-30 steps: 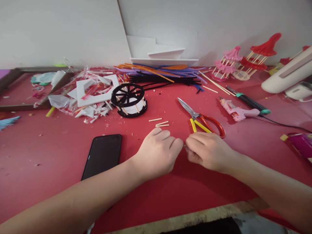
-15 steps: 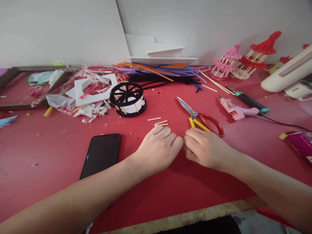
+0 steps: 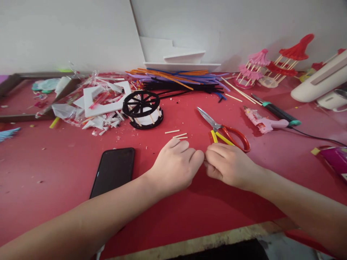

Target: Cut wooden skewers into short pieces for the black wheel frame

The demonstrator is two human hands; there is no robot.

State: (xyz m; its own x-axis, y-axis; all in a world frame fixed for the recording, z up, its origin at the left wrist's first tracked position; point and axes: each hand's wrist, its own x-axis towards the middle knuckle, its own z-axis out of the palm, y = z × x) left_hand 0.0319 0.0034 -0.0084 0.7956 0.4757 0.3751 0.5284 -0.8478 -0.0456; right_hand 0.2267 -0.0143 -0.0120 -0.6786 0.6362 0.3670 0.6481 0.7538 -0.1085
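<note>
My left hand (image 3: 177, 164) is closed, knuckles up, over the red table. Against its thumb side my right hand (image 3: 227, 164) is closed too, and the curled fingers hide whatever they may hold. Just beyond the left hand lie several short wooden sticks (image 3: 176, 135). Past the right hand rest scissors (image 3: 210, 119) with red handles and a yellow-handled tool (image 3: 223, 138), partly covered by that hand. Farther back on the left stands a small round frame (image 3: 142, 110) of black fuzzy rings joined by short sticks, with a white disc inside.
A black phone (image 3: 114, 169) lies left of my forearm. Behind are white foam scraps (image 3: 107, 101) and a heap of pipe cleaners (image 3: 176, 80). On the right are a pink glue gun (image 3: 264, 122), a black-handled pointed tool (image 3: 280, 112), and pink and red stick models (image 3: 290, 57).
Almost nothing differs. Both closed hands stay together in the same place, and the whole view has shifted very slightly.
</note>
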